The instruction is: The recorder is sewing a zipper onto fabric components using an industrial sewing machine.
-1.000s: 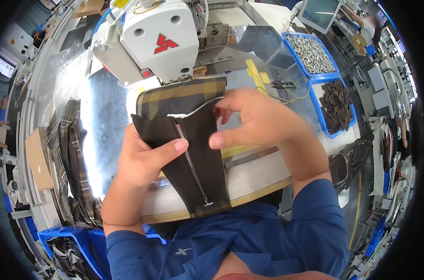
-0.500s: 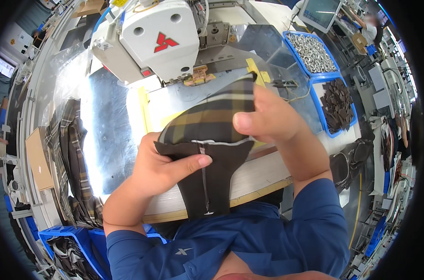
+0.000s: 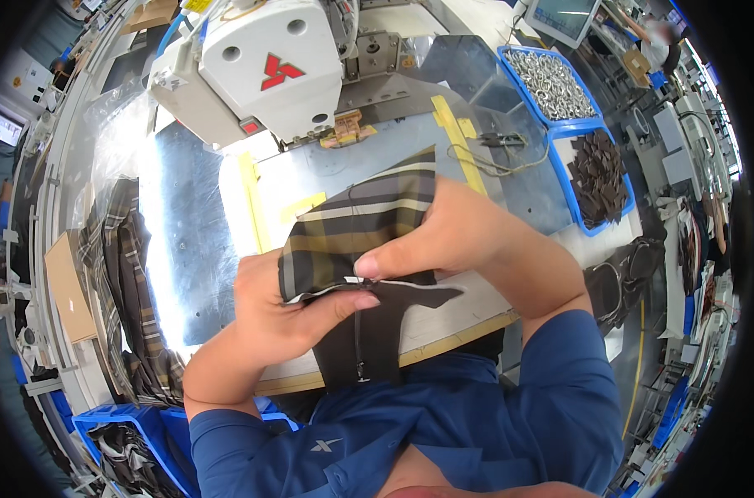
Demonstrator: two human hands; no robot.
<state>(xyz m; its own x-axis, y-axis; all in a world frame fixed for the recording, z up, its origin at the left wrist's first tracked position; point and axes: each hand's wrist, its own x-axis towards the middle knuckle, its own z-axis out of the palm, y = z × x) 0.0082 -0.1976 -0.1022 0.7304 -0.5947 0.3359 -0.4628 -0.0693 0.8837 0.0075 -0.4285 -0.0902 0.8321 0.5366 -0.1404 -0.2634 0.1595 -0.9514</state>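
- While L hand clamps plaid cloth at left, R hand clamps it at right; thumbs nr each other at zip top.
- Dark cloth w/ zip crosses table edge.
- Both are in front of sewing machine.

From here I count one left hand and one right hand, one plaid-and-dark cloth piece and one zipper. There's one sewing machine at the desk's far edge; along its right edge, two blue trays, their metal rings and dark scraps too heaped to number; one screen beyond.
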